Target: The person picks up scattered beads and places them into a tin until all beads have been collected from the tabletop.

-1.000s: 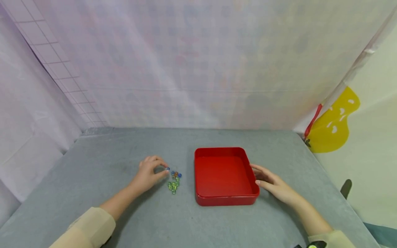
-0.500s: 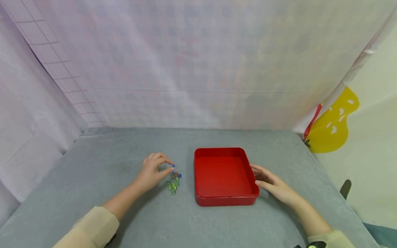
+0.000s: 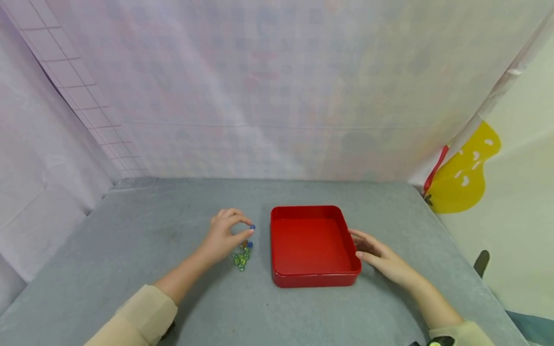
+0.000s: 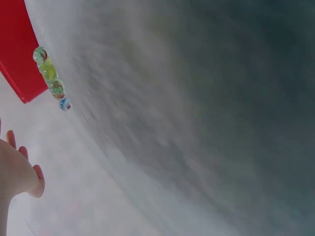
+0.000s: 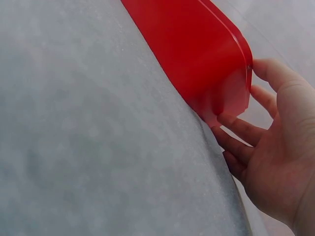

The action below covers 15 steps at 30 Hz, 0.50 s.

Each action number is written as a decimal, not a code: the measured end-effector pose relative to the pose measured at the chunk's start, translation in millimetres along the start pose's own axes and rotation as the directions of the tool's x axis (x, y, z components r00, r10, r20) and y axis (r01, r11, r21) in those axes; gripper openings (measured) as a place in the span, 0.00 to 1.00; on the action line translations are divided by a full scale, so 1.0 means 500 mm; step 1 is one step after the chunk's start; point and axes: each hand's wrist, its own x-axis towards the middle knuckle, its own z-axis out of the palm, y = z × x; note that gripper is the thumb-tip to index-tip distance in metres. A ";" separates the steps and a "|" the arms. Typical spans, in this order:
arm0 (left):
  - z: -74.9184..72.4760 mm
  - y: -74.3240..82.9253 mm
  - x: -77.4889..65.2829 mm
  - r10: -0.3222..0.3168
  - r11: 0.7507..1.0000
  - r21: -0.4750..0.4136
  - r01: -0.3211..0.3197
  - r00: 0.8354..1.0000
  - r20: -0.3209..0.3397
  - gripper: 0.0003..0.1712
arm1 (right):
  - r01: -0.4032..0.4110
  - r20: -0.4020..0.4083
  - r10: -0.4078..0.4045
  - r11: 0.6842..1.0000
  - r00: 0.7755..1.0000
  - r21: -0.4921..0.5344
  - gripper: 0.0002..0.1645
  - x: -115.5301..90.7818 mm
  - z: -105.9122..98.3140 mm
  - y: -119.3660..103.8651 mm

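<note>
Thumb and index finger of my left hand (image 3: pixel 224 234) pinch a small blue marble (image 3: pixel 252 227), held between the loose marbles and the red box. Below that hand on the grey table lie several green glass marbles (image 3: pixel 241 259), with brown marbles (image 3: pixel 244 244) and another blue one just behind them. A shallow square red box (image 3: pixel 316 279), its inside bare, stands to their right. My right hand (image 3: pixel 385 259) touches the box's right side; in the right wrist view its thumb and fingertips rest against the outer wall (image 5: pixel 197 59). The left wrist view shows only part of the left hand (image 4: pixel 17 169).
A grey tabletop (image 3: pixel 195 312) stretches beneath everything. White cloth (image 3: pixel 277 96) hangs along the back and left. On the right a yellow cutout (image 3: pixel 467 178) hangs on a pale curtain beside the table edge.
My left hand has lifted the pinched blue marble from beside the pile and carried it right and away from me, toward the box. The right hand and box stay put.
</note>
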 end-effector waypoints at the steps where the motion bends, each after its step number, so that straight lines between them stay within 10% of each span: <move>1: 0.003 0.001 0.001 0.014 1.000 0.001 -0.014 1.000 -0.008 0.08 | 0.005 0.002 -0.005 1.000 1.000 -0.003 0.31 0.000 0.000 0.000; 15: 0.028 0.036 0.024 -0.023 0.997 -0.075 0.026 0.999 0.041 0.09 | -0.044 -0.011 0.044 0.999 0.999 -0.002 0.32 0.000 0.001 0.002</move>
